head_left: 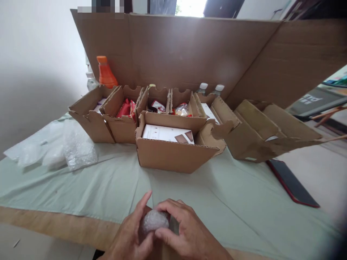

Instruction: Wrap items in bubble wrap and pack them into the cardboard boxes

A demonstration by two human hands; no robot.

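Observation:
A small bundle in bubble wrap (155, 221) is held between my two hands at the table's near edge. My left hand (132, 231) cups its left side, with the index finger stretched upward and the thumb against the bundle. The fingers and thumb of my right hand (184, 225) curve round its right side. What lies inside the wrap cannot be made out. Beyond my hands stands a cardboard box (168, 156) with a flat white box (165, 133) in it.
Behind stands a row of cardboard bins (123, 130) with packets. An orange bottle (106, 74) is at the back left, bubble wrap (78, 146) on the left. More cardboard bins (252, 144) and a dark flat object (292, 182) are right. A cardboard panel (173, 50) rises behind.

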